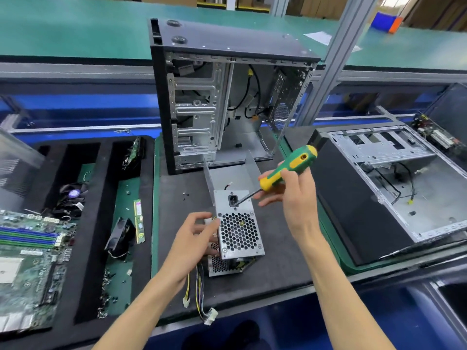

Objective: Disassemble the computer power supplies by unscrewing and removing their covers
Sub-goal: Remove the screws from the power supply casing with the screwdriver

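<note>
Two hands | right hand [290, 188] grips screwdriver [288, 168] | left hand [194, 236] steadies perforated metal power supply [238, 233]

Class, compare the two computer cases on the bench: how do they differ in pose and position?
The middle case stands upright behind the power supply; the right case lies flat on its side. The middle case's open side faces the person; the right case's faces up. Both are stripped metal shells with loose cables inside.
</note>
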Action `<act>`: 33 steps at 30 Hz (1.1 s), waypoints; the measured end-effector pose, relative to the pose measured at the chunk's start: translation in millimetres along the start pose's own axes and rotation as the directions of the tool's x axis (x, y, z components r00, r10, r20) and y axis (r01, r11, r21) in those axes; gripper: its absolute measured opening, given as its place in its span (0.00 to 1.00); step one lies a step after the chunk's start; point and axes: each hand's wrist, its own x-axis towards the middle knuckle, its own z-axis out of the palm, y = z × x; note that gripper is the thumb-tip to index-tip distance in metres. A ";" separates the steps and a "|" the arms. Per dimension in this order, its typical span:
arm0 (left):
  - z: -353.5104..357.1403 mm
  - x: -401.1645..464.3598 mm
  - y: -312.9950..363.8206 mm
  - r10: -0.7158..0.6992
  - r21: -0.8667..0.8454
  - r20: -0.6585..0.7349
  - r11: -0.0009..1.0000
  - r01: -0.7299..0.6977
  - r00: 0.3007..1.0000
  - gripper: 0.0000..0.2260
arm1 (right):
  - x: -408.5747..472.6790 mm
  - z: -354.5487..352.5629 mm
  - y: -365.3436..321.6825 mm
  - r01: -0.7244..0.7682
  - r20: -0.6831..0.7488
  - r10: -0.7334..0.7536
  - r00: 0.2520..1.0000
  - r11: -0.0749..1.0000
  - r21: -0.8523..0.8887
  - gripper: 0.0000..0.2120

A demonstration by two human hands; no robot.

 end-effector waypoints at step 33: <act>-0.8 13.1 -7.3 0.283 0.043 -0.039 0.959 -0.282 0.958 0.13 | -9.4 45.2 -9.1 0.381 0.377 -0.168 0.911 0.695 -0.610 0.13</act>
